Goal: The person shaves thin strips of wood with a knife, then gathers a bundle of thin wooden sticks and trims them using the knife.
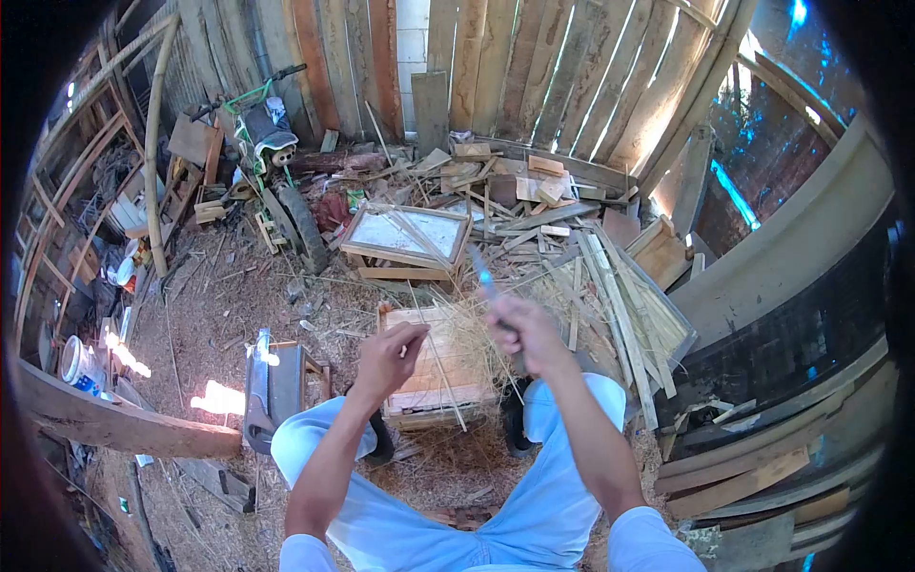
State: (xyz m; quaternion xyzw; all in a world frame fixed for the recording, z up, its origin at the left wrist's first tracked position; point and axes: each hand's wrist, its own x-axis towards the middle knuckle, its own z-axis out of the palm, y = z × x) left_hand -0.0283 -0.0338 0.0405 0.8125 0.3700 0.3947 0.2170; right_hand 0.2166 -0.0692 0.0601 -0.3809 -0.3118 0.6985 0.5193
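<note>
In my right hand (524, 332) is a knife (483, 271), its blade pointing up and away from me. My left hand (393, 355) is closed in a pinch at a thin pale strip (446, 383), which slants down across a low wooden box (419, 402) between my feet. The two hands are apart, both above the box. A heap of fine shavings (469, 338) lies on the box's right side, below the knife hand.
Ahead is a wooden frame with a white panel (405, 232), backed by piled wood scraps (515, 195). Long slats (620, 305) lie to the right. On the left are a small dark bench (276, 381), a green bicycle (272, 153) and a wooden beam (133, 419).
</note>
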